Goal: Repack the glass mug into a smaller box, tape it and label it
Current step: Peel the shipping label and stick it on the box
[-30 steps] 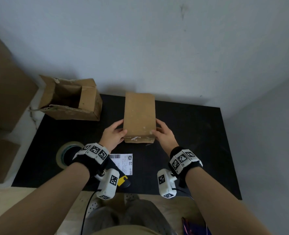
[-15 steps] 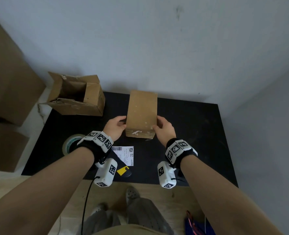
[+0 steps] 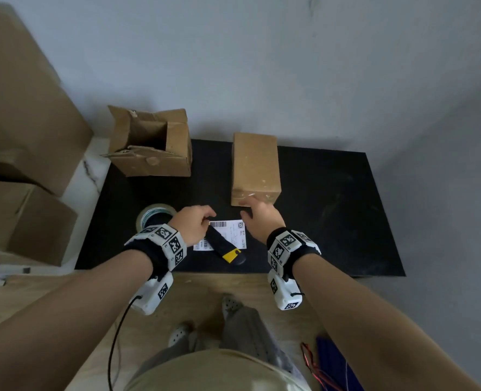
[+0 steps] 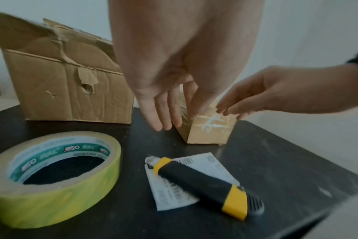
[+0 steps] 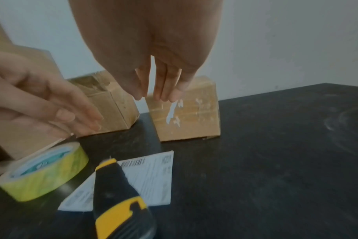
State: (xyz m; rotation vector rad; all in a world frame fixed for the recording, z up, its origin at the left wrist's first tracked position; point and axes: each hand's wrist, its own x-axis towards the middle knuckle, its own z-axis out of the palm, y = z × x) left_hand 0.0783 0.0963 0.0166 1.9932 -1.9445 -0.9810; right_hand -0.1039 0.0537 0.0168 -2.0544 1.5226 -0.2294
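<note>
The small closed cardboard box [image 3: 255,167] lies on the black table [image 3: 332,198], its near end face [image 5: 186,113] streaked with white marks. My left hand [image 3: 194,225] and right hand [image 3: 260,220] hover just in front of it with relaxed, straight fingers, holding nothing. Below them lies the white shipping label [image 3: 229,234] with a black and yellow utility knife [image 3: 225,246] resting on top of it. A roll of yellowish tape [image 4: 51,174] lies flat to the left. The larger, torn cardboard box [image 3: 152,145] stands open at the back left. No mug is visible.
Big cardboard boxes [image 3: 22,114] are stacked left of the table. A grey wall [image 3: 262,66] runs behind it. The right half of the tabletop [image 3: 346,221] is bare black surface. Wooden floor [image 3: 205,289] lies below the table's front edge.
Both hands have let go of the small box and drawn back toward the label and knife. The box now lies flat on the table.
</note>
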